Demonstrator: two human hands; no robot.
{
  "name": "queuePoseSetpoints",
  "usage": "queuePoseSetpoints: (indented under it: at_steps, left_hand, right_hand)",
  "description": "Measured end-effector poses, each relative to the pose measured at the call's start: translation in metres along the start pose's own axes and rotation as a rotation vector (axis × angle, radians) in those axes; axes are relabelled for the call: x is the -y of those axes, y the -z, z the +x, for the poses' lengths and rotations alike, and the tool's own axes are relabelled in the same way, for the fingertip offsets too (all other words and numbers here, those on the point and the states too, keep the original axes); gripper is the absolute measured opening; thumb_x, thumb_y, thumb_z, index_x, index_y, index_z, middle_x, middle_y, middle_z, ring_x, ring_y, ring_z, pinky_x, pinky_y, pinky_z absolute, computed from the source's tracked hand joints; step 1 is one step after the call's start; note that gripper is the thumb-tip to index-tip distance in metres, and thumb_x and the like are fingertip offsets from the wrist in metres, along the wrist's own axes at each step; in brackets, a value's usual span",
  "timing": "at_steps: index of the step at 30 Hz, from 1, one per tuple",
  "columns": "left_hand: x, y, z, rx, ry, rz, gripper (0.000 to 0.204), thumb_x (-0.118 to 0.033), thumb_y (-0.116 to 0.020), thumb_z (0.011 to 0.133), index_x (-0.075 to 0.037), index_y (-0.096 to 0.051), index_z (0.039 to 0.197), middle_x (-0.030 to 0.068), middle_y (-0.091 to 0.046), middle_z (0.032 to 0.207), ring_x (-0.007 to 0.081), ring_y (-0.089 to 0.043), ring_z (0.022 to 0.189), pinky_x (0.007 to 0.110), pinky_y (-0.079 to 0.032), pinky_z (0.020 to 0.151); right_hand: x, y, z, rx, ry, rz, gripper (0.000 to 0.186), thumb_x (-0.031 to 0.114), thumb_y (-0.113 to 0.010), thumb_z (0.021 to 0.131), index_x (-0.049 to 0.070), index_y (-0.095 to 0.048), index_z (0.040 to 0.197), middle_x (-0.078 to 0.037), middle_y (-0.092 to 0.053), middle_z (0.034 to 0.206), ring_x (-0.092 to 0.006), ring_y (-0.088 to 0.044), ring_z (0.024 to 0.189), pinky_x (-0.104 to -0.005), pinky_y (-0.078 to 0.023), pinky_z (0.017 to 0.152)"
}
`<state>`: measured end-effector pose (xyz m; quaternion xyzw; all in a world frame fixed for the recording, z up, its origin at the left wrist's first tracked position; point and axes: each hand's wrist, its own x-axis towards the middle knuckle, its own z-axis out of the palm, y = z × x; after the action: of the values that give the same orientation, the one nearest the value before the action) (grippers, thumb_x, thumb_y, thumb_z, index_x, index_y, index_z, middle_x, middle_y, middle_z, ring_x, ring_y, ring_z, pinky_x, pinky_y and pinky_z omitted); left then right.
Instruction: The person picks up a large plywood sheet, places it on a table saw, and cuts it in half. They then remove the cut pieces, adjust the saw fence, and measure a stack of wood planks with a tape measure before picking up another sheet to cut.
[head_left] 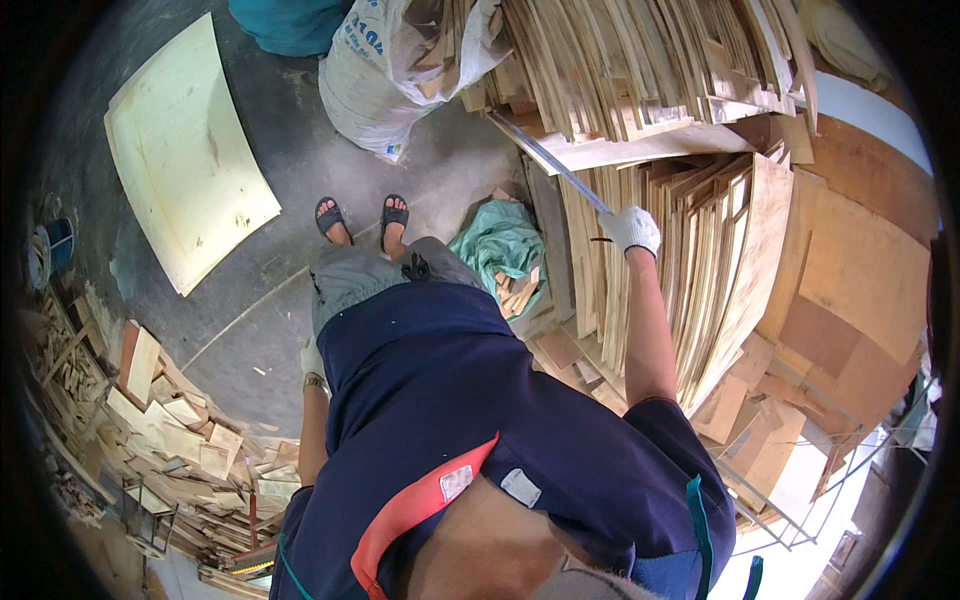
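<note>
Head view: gloved right hand (630, 229) has its fingers wrapped round a long metal ruler (550, 160), laid across the stacked plywood sheets (690, 250), probably to measure them. Left hand (313, 362) hangs by the hip, well away from that stack; can't tell its fingers.

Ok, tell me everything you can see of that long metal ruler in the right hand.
The ruler is a long, thin, flat strip, grey and shiny like metal, with fine markings along it too small to make out. It runs at a slant from the white-gloved right hand, which grips its near end, up and to the left across the stacked plywood sheets. It looks straight and undamaged. Its far end lies near the white sack.
</note>
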<state>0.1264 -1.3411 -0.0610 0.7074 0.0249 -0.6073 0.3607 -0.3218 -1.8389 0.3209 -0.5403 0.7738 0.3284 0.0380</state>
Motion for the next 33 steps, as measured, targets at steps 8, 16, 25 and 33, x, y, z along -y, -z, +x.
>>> queuePoseSetpoints:
  at_steps: [8,16,25,33]
  left_hand:
    - [0.002,0.012,0.021,-0.061,0.01,0.076,0.031,-0.025,-0.052,0.097,0.001,-0.065,0.107,0.0079,-0.068,0.096,0.0171,-0.063,0.088,0.033,-0.05,0.077]
    - [-0.026,0.008,0.009,-0.088,0.013,0.159,0.034,-0.025,-0.049,0.095,0.003,-0.066,0.105,0.0094,-0.068,0.096,0.0192,-0.061,0.084,0.035,-0.049,0.074]
    - [-0.038,-0.005,-0.01,-0.003,-0.111,0.227,0.027,-0.022,-0.05,0.096,-0.001,-0.066,0.104,0.0073,-0.068,0.09,0.0177,-0.063,0.081,0.034,-0.051,0.071]
    - [-0.009,-0.002,0.014,-0.061,0.0,0.108,0.026,-0.02,-0.051,0.095,-0.003,-0.067,0.104,0.0099,-0.069,0.093,0.02,-0.063,0.083,0.035,-0.052,0.075]
  right_hand:
    - [0.004,-0.009,-0.019,-0.052,-0.014,0.022,0.047,0.048,-0.065,0.078,0.006,-0.077,0.095,-0.023,-0.072,0.095,-0.0376,-0.071,0.093,-0.0452,-0.057,0.082]
    - [0.003,-0.009,-0.022,-0.034,0.02,0.028,0.047,0.048,-0.061,0.08,0.006,-0.077,0.097,-0.024,-0.072,0.097,-0.0391,-0.07,0.093,-0.0461,-0.056,0.083]
    - [0.004,-0.006,-0.021,-0.039,0.022,0.03,0.048,0.047,-0.062,0.08,0.005,-0.077,0.098,-0.025,-0.071,0.097,-0.0392,-0.07,0.094,-0.046,-0.056,0.083]
    - [0.006,-0.006,-0.012,0.027,0.052,0.036,0.056,0.056,-0.061,0.082,0.003,-0.077,0.088,-0.022,-0.073,0.087,-0.0344,-0.073,0.084,-0.0434,-0.057,0.077]
